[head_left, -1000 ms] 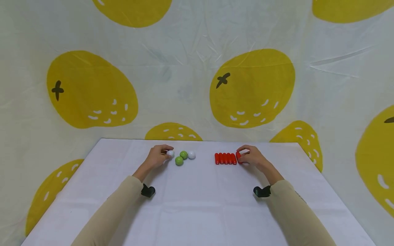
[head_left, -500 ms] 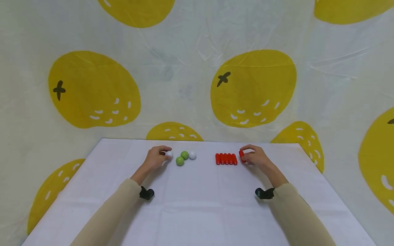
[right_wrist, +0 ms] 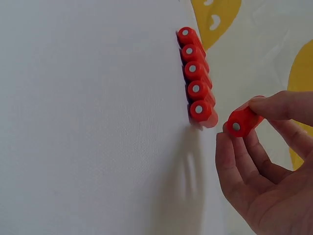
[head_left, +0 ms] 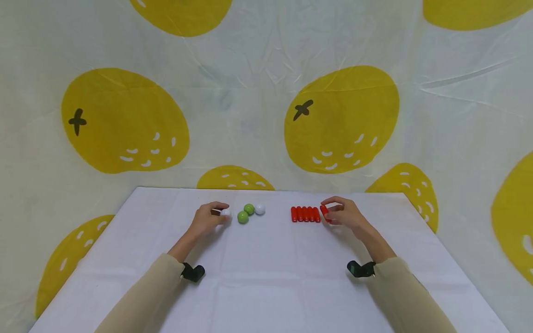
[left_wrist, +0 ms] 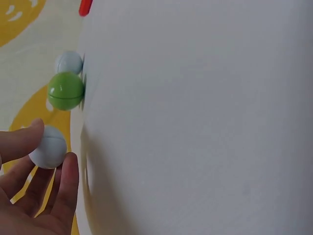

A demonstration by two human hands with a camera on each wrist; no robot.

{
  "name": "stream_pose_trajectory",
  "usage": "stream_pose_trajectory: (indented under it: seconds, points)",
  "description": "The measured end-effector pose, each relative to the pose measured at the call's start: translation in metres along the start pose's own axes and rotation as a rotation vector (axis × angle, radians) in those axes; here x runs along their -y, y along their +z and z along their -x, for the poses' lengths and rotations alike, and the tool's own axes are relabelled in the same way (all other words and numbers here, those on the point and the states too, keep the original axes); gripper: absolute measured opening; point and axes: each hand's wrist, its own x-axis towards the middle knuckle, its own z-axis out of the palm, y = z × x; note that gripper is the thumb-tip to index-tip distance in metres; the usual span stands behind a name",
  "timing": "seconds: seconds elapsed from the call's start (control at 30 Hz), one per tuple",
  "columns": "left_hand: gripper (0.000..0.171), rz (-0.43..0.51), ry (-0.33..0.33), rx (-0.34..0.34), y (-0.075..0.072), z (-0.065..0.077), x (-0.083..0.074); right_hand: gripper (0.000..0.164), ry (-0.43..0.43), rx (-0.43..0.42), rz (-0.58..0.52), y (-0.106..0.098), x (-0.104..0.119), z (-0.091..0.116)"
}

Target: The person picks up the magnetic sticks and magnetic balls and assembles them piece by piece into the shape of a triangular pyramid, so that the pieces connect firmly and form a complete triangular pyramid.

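Observation:
Thumb and fingers of my left hand (head_left: 207, 218) pinch a white ball (left_wrist: 49, 148) that has a seam round it. In the left wrist view it looks raised a little off the table. To its right are two green balls (head_left: 249, 209) and a second white ball (head_left: 260, 209), close together. My right hand (head_left: 346, 214) pinches a short red rod (right_wrist: 243, 120) with a silver disc in its end. The rod is tilted and apart from a row of several like red rods (head_left: 305, 214), which lie side by side to its left.
A white cloth covers the table (head_left: 266, 277). Its far edge meets a hanging curtain (head_left: 241, 106) printed with yellow fruit. Dark camera mounts (head_left: 194, 273) show at both wrists, beside beige sleeves.
The left hand has drawn the white ball a little left and nearer, away from the green balls. The right hand has moved its rod slightly off the row and tilted it.

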Motion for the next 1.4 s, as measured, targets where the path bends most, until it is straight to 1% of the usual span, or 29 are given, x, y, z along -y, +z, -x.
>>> stream_pose_trajectory:
  seconds: [0.1, 0.23, 0.43, 0.53, 0.7, 0.9, 1.07, 1.17, 1.4]
  points:
    - [0.037, 0.006, -0.004, -0.027, 0.0, 0.005, 0.001, 0.043, -0.018, 0.009, -0.005, 0.003, 0.002, 0.005]
    - [0.036, 0.01, -0.015, -0.044, 0.001, 0.013, -0.001, 0.041, -0.052, 0.032, -0.005, 0.009, 0.006, 0.011]
    - [0.037, 0.049, -0.046, -0.036, 0.004, 0.027, -0.008, 0.04, -0.11, 0.074, 0.009, 0.018, 0.01, 0.017]
    - [0.036, 0.075, -0.045, -0.033, 0.008, 0.034, -0.011, 0.039, -0.136, 0.091, -0.002, 0.021, 0.011, 0.021]
    - [0.035, 0.108, -0.029, -0.034, 0.016, 0.044, -0.01, 0.039, -0.166, 0.127, -0.012, 0.03, 0.014, 0.027]
    - [0.035, 0.151, -0.017, 0.001, 0.025, 0.056, -0.007, 0.037, -0.207, 0.169, 0.003, 0.04, 0.017, 0.033]
    - [0.035, 0.211, 0.005, 0.017, 0.029, 0.062, -0.005, 0.039, -0.206, 0.184, -0.005, 0.047, 0.021, 0.035]
    - [0.034, 0.236, 0.037, 0.046, 0.031, 0.065, -0.003, 0.04, -0.206, 0.198, -0.006, 0.052, 0.022, 0.035]
    - [0.034, 0.287, 0.054, 0.108, 0.037, 0.068, 0.005, 0.041, -0.235, 0.225, 0.029, 0.068, 0.025, 0.036]
